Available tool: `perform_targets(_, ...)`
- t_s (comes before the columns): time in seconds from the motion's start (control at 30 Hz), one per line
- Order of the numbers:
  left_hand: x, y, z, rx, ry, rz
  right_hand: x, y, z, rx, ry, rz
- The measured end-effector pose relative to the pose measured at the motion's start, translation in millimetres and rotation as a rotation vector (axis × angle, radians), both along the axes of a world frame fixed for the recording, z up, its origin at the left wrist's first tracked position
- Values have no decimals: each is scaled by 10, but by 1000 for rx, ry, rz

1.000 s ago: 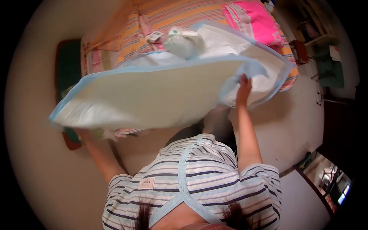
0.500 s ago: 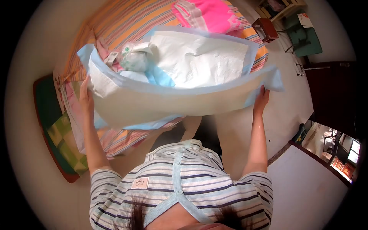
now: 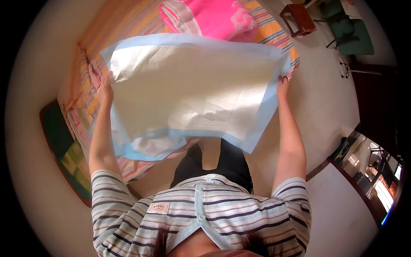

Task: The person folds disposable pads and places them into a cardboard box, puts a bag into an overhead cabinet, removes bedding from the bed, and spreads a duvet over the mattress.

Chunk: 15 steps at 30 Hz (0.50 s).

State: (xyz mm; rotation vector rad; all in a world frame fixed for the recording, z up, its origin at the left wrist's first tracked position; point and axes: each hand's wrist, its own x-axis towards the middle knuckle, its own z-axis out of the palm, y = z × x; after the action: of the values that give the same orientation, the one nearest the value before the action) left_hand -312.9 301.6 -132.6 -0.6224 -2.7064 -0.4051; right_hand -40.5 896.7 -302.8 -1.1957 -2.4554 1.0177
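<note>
A large white pad with a light blue border (image 3: 184, 90) is spread out between my hands above the bed. My left hand (image 3: 105, 91) is closed on its left edge. At the right edge, my right hand (image 3: 283, 89) pinches the blue border. Beneath the pad's lower left part, a crumpled white and blue piece (image 3: 156, 144) lies on the striped bed sheet (image 3: 137, 23). Beyond the pad's far edge sits a folded pink blanket (image 3: 214, 17).
Right of the bed, a red-brown stool (image 3: 298, 20) and a green chair (image 3: 355, 36) stand on the floor. A green board with a dark red edge (image 3: 64, 147) is at the left. A pale panel (image 3: 342, 210) is at the lower right.
The pad has gone from folded over and sagging to spread flat, its far edge raised between both hands. It now hides the clear plastic bag seen before on the bed. The view has shifted.
</note>
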Motion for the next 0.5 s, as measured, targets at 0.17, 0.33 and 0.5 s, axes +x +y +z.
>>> perform_targets(0.17, -53, -163, -373, -412, -445, 209, -186, 59, -470, -83, -62, 13)
perform_targets(0.33, 239, -54, -493, -427, -216, 206, -90, 138, -1201, 75, 103, -60)
perform_targets(0.5, 1064, -141, -972, -102, -264, 287, 109, -6, -1160, -612, 261, 15)
